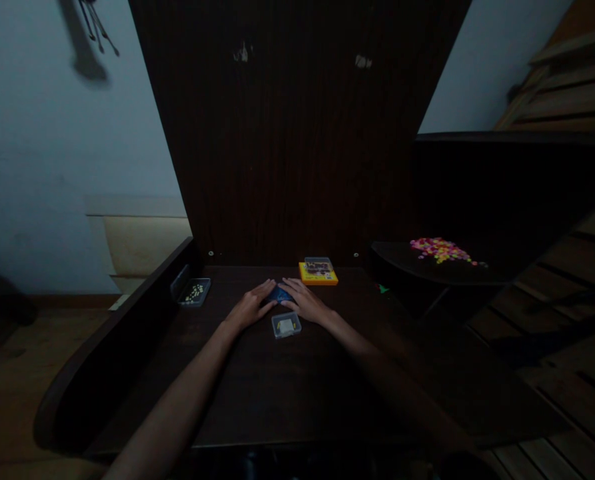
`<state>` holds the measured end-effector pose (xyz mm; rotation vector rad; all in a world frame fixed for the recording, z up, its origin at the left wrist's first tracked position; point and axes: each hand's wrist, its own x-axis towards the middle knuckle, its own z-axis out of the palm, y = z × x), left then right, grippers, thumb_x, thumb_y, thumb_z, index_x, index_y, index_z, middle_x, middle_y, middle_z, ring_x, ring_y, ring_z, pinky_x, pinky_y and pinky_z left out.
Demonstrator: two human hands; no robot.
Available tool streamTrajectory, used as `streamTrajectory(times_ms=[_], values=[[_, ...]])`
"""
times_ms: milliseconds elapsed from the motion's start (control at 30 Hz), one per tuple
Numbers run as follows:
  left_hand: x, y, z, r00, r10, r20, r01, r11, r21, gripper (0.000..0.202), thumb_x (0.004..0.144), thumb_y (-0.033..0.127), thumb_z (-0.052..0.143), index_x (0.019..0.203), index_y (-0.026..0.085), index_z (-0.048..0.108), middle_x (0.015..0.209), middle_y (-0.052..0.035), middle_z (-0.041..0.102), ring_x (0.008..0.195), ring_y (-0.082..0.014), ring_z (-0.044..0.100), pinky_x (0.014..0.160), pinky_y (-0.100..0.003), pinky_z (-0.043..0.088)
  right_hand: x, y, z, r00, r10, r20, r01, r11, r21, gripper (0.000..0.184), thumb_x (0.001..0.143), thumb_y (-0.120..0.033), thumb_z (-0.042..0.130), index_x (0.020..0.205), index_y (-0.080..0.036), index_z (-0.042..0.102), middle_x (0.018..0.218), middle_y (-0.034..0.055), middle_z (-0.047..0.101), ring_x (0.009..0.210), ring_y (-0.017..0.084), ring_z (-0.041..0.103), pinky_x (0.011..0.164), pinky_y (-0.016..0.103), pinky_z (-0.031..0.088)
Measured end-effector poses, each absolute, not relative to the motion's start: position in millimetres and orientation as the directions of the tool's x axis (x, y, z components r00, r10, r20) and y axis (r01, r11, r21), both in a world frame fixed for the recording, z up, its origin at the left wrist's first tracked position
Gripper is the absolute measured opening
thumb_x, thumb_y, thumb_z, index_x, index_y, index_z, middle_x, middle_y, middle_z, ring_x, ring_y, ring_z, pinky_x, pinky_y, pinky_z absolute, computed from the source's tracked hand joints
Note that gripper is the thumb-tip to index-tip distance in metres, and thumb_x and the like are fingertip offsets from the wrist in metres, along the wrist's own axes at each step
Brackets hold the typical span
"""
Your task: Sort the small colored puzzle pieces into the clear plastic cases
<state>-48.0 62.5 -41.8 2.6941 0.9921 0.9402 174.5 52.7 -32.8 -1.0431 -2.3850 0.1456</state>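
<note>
Between your left hand (251, 307) and your right hand (304, 301) sits a dark blue thing with paler marks (278, 295), low on the dark brown wooden counter (257, 380). Your two hands make the grip, and the blue thing is right in the middle of it. Neither hand is nearer: the left one meets it from the left, the right one from the right. Both hands are palm down and open, with mostly straight fingers, and neither one is curled around it. The fingers lean in toward each other at the far side, like a roof. You can't tell how hard they press. The hands cover its ends, so you can't tell which way its long side goes; the part that shows looks wider from side to side.

On your side of the grip, near the thumbs, lies a clear plastic box with a white piece and small yellow bits (286, 325). Just past the right hand is a flat yellow box (318, 281) with a clear case (318, 265) on it. Well left of the grip, a clear open box (194, 302) holds little pale bits (195, 292). Far to the right, a heap of pink and yellow bits (441, 251) is on a dark side shelf (394, 257).
</note>
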Motion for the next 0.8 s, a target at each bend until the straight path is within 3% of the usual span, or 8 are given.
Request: streamTrajectory(times_ms=[133,233,367,467,600,800], values=[[-53,59,-33,0.571,0.657,0.492,0.621,-0.738,0.265,0.072,0.084,0.038,0.058,0.146,0.01,0.034,0.147,-0.017,0.043,0.14,-0.0278,0.036,0.111,-0.044,0.04,176,55,-22,-0.561,0.71,0.426,0.651,0.696,-0.304,0.047,0.087,-0.03,0.063,0.131,-0.02,0.052,0.125,0.0131,0.055,0.12,0.027,0.046,0.103,0.049,0.042],[-63,57,-18,0.523,0.679,0.514,0.709,-0.682,0.179,0.07,0.084,0.035,0.054,0.147,0.011,0.033,0.149,-0.0139,0.042,0.142,-0.0281,0.031,0.113,-0.044,0.038,186,59,-9,-0.546,0.709,0.447,0.659,0.693,-0.294,0.045,0.086,-0.025,0.064,0.129,-0.02,0.052,0.125,0.0115,0.054,0.119,0.027,0.045,0.104,0.049,0.04],[-82,56,3,0.343,0.713,0.612,0.87,-0.486,0.079,0.064,0.082,0.025,0.051,0.143,0.009,0.04,0.15,-0.016,0.04,0.143,-0.0322,0.027,0.119,-0.054,0.02,217,73,7,-0.457,0.73,0.507,0.712,0.642,-0.282,0.045,0.086,-0.023,0.061,0.129,-0.016,0.051,0.13,0.0137,0.052,0.122,0.028,0.042,0.108,0.05,0.036],[-95,54,14,0.136,0.726,0.674,0.957,-0.272,0.099,0.062,0.081,0.025,0.052,0.139,0.004,0.044,0.152,-0.02,0.033,0.145,-0.0369,0.02,0.118,-0.059,0.013,247,88,13,-0.403,0.742,0.535,0.741,0.608,-0.284,0.045,0.086,-0.025,0.059,0.129,-0.016,0.051,0.13,0.0139,0.053,0.123,0.029,0.042,0.108,0.049,0.036],[-108,51,23,-0.015,0.727,0.687,0.983,-0.116,0.144,0.059,0.078,0.022,0.054,0.133,0.002,0.049,0.153,-0.023,0.029,0.145,-0.0397,0.016,0.116,-0.063,0.006,280,105,13,-0.399,0.75,0.527,0.765,0.589,-0.26,0.046,0.085,-0.026,0.058,0.13,-0.018,0.052,0.128,0.0128,0.055,0.121,0.029,0.044,0.106,0.051,0.036],[-122,51,25,-0.169,0.722,0.671,0.985,0.116,0.124,0.057,0.077,0.023,0.054,0.129,-0.001,0.05,0.149,-0.0299,0.03,0.139,-0.0433,0.026,0.112,-0.063,0.016,302,124,2,-0.385,0.785,0.486,0.802,0.545,-0.244,0.042,0.086,-0.028,0.057,0.127,-0.021,0.057,0.132,0.0122,0.053,0.124,0.029,0.043,0.107,0.052,0.036]])
